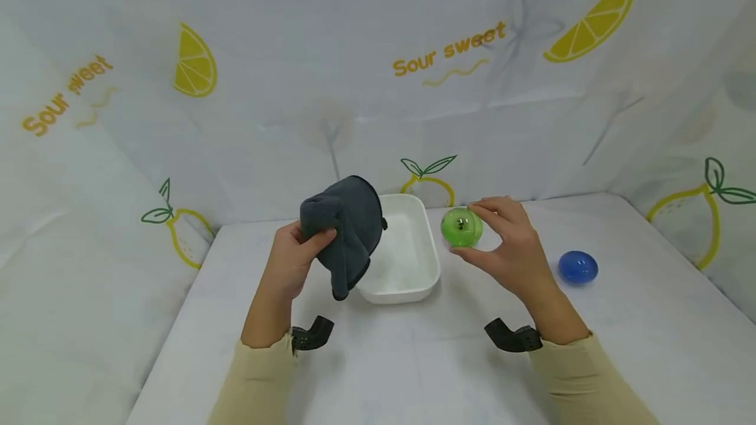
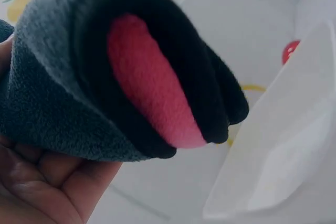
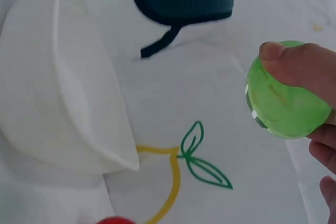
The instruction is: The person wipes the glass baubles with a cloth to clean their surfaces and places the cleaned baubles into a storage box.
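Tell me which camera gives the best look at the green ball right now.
The right wrist view: the green ball fills the frame's right side, pinched between thumb and fingers of the right hand. The head view shows it whole but small, beside the white tub. The left wrist view catches only a blurred sliver at the top edge.

1. Dark grey cloth (image 1: 348,228) with a pink inner fold.
2. Translucent green ball (image 1: 461,227).
3. Blue ball (image 1: 578,267).
4. White tub (image 1: 425,274).
5. White backdrop (image 1: 354,84) printed with yellow lemons and "Sour sweet".
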`<action>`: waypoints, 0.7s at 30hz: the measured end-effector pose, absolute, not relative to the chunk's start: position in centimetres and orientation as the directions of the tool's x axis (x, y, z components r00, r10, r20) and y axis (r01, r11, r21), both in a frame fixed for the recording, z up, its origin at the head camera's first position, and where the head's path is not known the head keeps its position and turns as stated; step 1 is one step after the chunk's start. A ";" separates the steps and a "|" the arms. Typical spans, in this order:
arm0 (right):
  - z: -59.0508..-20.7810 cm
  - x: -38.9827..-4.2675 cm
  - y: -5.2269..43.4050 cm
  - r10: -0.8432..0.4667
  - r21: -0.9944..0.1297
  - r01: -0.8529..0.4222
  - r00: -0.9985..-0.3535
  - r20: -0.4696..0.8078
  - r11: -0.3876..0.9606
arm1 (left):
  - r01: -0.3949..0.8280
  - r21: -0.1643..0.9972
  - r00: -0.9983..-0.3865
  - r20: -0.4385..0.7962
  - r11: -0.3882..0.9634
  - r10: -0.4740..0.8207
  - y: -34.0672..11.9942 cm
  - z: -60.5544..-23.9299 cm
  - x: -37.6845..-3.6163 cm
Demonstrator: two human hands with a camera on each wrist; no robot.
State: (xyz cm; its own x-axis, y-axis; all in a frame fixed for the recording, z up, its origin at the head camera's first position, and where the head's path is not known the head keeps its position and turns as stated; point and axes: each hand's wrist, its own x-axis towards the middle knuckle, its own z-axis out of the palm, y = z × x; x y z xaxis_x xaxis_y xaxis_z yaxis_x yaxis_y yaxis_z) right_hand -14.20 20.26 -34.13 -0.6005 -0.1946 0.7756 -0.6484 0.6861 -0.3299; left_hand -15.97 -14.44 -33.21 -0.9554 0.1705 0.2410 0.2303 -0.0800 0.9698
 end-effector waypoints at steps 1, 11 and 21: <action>-33.9 -14.1 19.7 -0.195 -0.341 -0.666 -0.594 0.781 0.663 | 0.224 0.970 -0.950 0.238 -0.091 0.202 -13.9 -33.3 -16.0; -33.3 -13.4 14.9 -0.270 -0.359 -0.764 -0.559 0.784 0.537 | 0.140 0.975 -0.910 0.195 -0.171 0.366 -10.5 -34.6 -15.3; -35.3 -13.1 12.4 -0.156 -0.447 -0.682 -0.631 0.760 0.578 | 0.198 0.963 -0.892 0.254 -0.182 0.375 -8.9 -35.7 -15.0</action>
